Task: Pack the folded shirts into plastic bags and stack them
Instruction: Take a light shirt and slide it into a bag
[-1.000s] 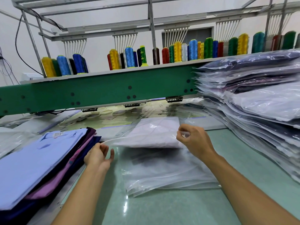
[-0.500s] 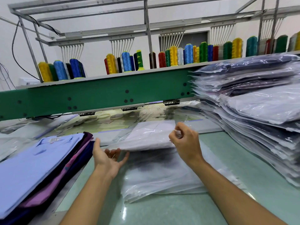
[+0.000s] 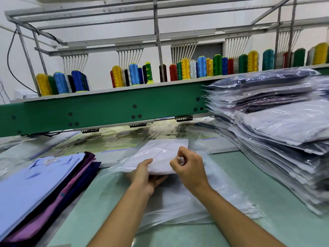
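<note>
- Spanning the rear, a green machine beam (image 3: 106, 109) is recorded, with coloured thread cones (image 3: 133, 73) ranged along its top.
- At far left, a stack of unpacked folded shirts (image 3: 35, 179) is laid on the pale green table (image 3: 267, 229), a light blue one uppermost; its position is unchanged from a second ago.
- The left hand (image 3: 144, 177) is placed at the near edge of the white folded shirt (image 3: 160, 155): the thumb is laid on top and the fingers are tucked beneath, so the edge is gripped between them. A second ago this hand was held apart at the bag's left edge; half a second ago it was turned palm-up beside it.
- The white folded shirt is held slightly raised at centre, inside the clear bag (image 3: 124, 164), above the loose bags.
- The right hand (image 3: 190, 168) is curled, with film of the clear bag pinched between thumb and forefinger just above the shirt's near right corner. It has been brought closer to the left hand than before.
- A pile of empty plastic bags (image 3: 178, 207) is spread beneath both hands.
- At right, a tall stack of bagged shirts (image 3: 276, 136) is seen, unchanged.
</note>
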The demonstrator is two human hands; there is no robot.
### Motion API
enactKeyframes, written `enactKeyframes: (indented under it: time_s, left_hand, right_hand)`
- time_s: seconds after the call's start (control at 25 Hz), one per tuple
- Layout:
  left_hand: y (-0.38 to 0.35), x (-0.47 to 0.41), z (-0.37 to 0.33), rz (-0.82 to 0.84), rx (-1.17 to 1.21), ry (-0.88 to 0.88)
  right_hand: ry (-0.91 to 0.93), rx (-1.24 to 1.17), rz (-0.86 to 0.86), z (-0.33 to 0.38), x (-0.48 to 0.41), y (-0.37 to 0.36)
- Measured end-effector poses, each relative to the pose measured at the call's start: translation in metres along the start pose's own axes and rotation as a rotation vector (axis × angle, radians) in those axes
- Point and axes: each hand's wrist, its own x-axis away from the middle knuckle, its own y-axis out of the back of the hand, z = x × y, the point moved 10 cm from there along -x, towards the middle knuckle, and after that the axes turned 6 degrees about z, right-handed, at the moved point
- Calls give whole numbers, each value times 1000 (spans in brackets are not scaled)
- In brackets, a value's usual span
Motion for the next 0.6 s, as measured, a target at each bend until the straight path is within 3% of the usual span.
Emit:
enactKeyframes:
  time_s: [0.12, 0.28, 0.44, 0.6]
  left_hand:
    - [-1, -6, 11, -71, -9, -59]
    - [24, -12, -7, -188, -73, -322]
    - [28, -15, -22, -162, -101, -397]
    - [47, -16, -34, -267, -75, -410]
  right_hand:
    - [-44, -22, 70, -8, 0, -9]
    - [-62, -41, 211, -11, 3, -29]
    - [-57, 22, 241, -8, 6, -31]
    - [-112, 37, 246, -16, 5, -29]
